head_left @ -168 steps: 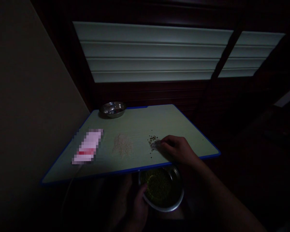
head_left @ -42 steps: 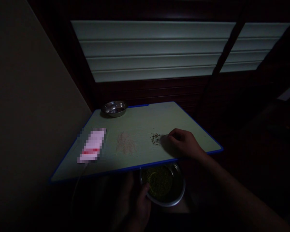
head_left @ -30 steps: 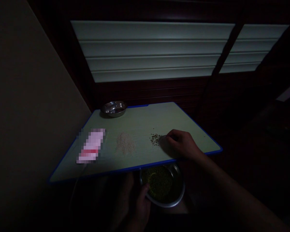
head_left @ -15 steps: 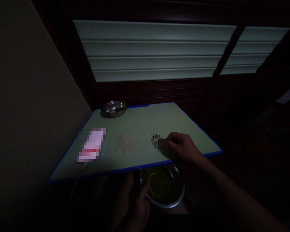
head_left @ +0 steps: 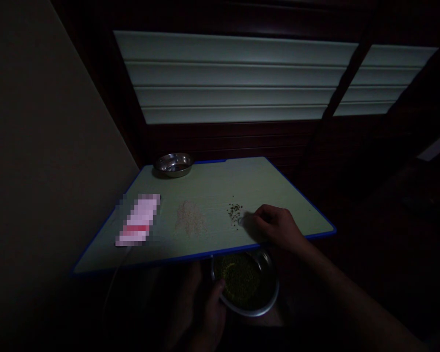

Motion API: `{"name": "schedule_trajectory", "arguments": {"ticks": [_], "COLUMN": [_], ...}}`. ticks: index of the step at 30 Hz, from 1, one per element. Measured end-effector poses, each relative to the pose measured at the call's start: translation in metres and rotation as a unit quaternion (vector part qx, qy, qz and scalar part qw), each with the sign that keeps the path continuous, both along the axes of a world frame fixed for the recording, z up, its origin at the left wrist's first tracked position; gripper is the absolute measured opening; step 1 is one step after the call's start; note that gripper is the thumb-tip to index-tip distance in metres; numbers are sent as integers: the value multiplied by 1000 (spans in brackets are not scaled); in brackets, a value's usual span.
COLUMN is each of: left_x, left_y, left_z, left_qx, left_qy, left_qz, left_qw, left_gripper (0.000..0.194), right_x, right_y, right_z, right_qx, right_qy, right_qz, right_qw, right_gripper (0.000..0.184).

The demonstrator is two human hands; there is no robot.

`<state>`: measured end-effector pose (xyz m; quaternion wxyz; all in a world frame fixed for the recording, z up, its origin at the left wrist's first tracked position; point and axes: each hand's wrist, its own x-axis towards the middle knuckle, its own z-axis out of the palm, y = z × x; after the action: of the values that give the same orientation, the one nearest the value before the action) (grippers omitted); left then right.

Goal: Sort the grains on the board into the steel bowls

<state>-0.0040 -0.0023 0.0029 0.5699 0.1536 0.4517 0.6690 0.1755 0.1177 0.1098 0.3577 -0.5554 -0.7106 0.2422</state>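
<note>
My left hand (head_left: pixel 215 308) grips the left rim of a metal bowl (head_left: pixel 254 312), its thumb over the edge. The bowl sits below the table's front edge and holds many small green grains (head_left: pixel 240 281), perhaps mung beans. My right hand (head_left: pixel 276 225) rests low over the table with its fingers curled into a pinch. By the fingertips, partly lost in shadow, is a small pale, see-through thing (head_left: pixel 241 221) whose kind I cannot make out. Just left of it lies a scatter of dark seed-like bits (head_left: pixel 235 212). Farther left spreads a loose heap of whitish grains (head_left: pixel 190 217).
The pale green table (head_left: pixel 220 183) has a blue edge. A shallow metal bowl (head_left: pixel 173 165) stands at its back left corner. On the left lies a phone with a blurred bright screen (head_left: pixel 141 217), its cable (head_left: pixel 113 286) hanging over the front edge. A wall (head_left: pixel 77 122) borders the left side.
My right hand has shifted very slightly down and right beside the dark bits. The pale thing at its fingertips was blurred before and looks sharper now. My left hand and the bowl barely moved.
</note>
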Motion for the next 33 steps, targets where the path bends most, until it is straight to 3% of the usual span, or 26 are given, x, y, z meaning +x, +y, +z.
{"name": "schedule_trajectory", "arguments": {"ticks": [3,16,24,30,31,33], "left_x": [-2,3,2,2,1,-2], "left_y": [-2,2,1,0,-1,-1], "left_z": [2,-7,-9,-4,-3,-2], "left_qx": [0,16,-11,-21,-13,-12], "left_qy": [37,-24,-24,-34,-39,-41], "left_qz": [-13,-14,4,19,-12,-3], "left_qw": [999,999,1000,999,999,999], "left_gripper": [81,86,76,80,81,82], "right_x": [-1,1,2,3,3,2], "right_y": [-1,-3,-4,-4,-4,-5], "right_z": [1,1,3,4,4,5], "right_qx": [-15,-57,-62,-83,-83,-88], "right_qy": [27,78,87,91,92,94], "right_qz": [28,90,104,103,103,108], "right_qw": [999,991,989,987,987,986], "right_gripper": [21,16,16,16,17,17]}}
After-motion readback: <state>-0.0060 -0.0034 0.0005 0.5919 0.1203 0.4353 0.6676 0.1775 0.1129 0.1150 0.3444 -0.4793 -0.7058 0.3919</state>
